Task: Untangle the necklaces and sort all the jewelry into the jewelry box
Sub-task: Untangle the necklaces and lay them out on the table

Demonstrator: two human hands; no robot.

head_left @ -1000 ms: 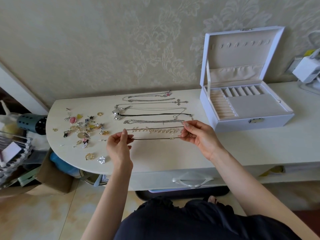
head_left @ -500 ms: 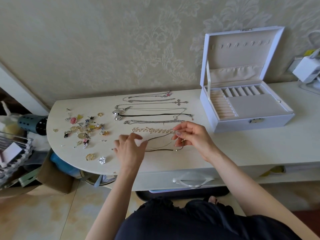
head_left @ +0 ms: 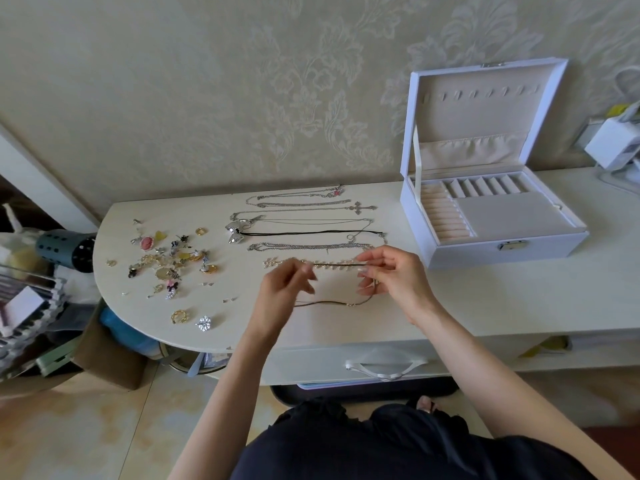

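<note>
Gold and silver small pieces (head_left: 173,261) (rings, studs, charms) lie scattered at the left end of the white rounded tabletop (head_left: 519,299). Next right, your left hand (head_left: 285,296) is raised over the table's front part. Its fingertips look pinched on one end of the thin dark cord necklace (head_left: 325,302), but they are blurred, so the exact grip is unclear. The cord's long axis runs left-right: the upper strand is taut between your hands, the lower strand sags toward the tabletop, and I cannot tell if it touches. Your right hand (head_left: 398,282) pinches the other end, spare fingers loosely curled. The hands are apart, joined only by the cord.

Just behind the cord lies the gold leaf-link chain (head_left: 284,262), and behind that the rows of straightened silver and black necklaces (head_left: 304,247), all parallel to the cord. Far right sits the open white jewelry box (head_left: 467,252), lid up, with nothing visible in its compartments.

The cord looks untangled. The box is right of both hands and a little back, and your right hand is nearer, so lead with it. Lift before moving or the sagging loop may drag the gold chain.
</note>
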